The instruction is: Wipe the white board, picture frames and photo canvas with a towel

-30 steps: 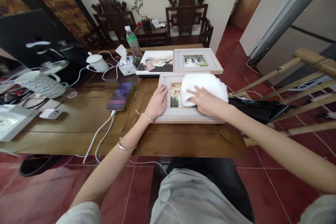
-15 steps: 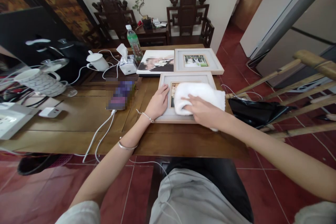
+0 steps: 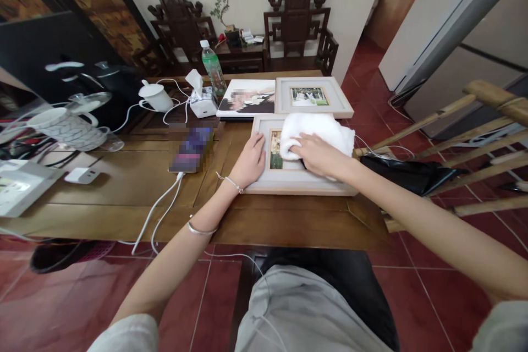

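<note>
A light wooden picture frame [image 3: 264, 180] lies flat near the table's front edge. On its left side rests my left hand [image 3: 250, 162], fingers stretched over the border. My right hand [image 3: 315, 155] grips a folded white cloth [image 3: 317, 125] that lies over the upper right of the frame and hides part of the picture inside. Behind it, a second light frame [image 3: 345, 100] holds a photo, and a white-and-dark photo panel [image 3: 251, 91] sits to that one's left, touching or almost touching it.
On the wooden table [image 3: 124, 190] are a phone [image 3: 191, 149] with a white cable, a tissue box [image 3: 203, 103], a green-labelled bottle [image 3: 213, 66], a lidded cup [image 3: 157, 97], a patterned mug [image 3: 66, 129] and a power strip [image 3: 22, 187]. A bamboo chair [image 3: 490, 102] stands right.
My right hand and the cloth have moved away from me across the frame, uncovering its lower right border and more of the picture. My left hand stays in place.
</note>
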Demonstrator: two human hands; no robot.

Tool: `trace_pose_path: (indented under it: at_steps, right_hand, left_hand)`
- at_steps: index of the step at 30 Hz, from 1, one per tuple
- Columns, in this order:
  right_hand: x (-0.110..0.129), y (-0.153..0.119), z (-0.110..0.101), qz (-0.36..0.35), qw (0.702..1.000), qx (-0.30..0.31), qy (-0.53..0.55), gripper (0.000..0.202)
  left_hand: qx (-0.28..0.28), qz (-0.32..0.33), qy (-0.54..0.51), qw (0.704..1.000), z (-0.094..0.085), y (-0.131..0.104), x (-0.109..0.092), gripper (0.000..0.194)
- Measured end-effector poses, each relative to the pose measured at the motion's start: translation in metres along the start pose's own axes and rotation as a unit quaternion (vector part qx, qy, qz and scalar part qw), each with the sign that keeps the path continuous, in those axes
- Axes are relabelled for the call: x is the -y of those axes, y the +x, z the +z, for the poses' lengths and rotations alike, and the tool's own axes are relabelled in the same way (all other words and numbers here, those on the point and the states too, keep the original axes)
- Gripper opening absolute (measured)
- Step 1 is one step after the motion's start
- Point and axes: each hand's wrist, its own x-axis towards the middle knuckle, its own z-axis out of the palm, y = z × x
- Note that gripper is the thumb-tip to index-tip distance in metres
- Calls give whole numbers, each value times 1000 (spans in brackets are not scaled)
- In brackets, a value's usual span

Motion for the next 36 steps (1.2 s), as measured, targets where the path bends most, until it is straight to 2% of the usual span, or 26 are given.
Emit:
trace_pose_path:
  at_steps: [4,7,10,13,16,19,22,24,27,31,34,36]
  right_hand:
    - [33,-39,-23,-44,994,56,85,40]
    - [58,-62,-32,-99,986,34,133,41]
    - [72,-67,-28,-125,985,12,119,43]
    - [65,-51,-16,-90,990,29,108,51]
    - [39,-22,-4,-14,995,59,79,60]
    - [9,9,5,51,998,24,22,62]
    - [-10,36,11,81,996,-25,-14,60]
    - [-12,48,14,77,996,-30,-19,57]
    - [3,53,12,34,999,-2,-15,52]
    - [41,31,-6,-33,999,41,7,49]
    - [65,-1,-21,-74,994,73,31,48]
    - [71,-24,-28,-72,994,76,40,48]
  left_hand:
    - [-7,3,6,1000,3,0,1,46]
    - [-11,9,12,1000,4,0,1,45]
    - [-11,12,10,1000,4,0,3,45]
    - [-11,17,-2,1000,5,0,7,46]
    - [-14,20,-23,999,7,-1,11,49]
    - [-16,17,-34,999,8,0,12,48]
    - [-23,10,-36,999,7,0,9,44]
    - [-37,0,-47,998,5,0,4,44]
    - [-76,-35,-87,993,0,-1,-4,47]
    - [-116,-86,-133,981,-6,-3,-12,55]
    - [-97,-95,-126,983,-7,-2,-12,56]
    - [-77,-79,-105,988,-5,-2,-9,51]
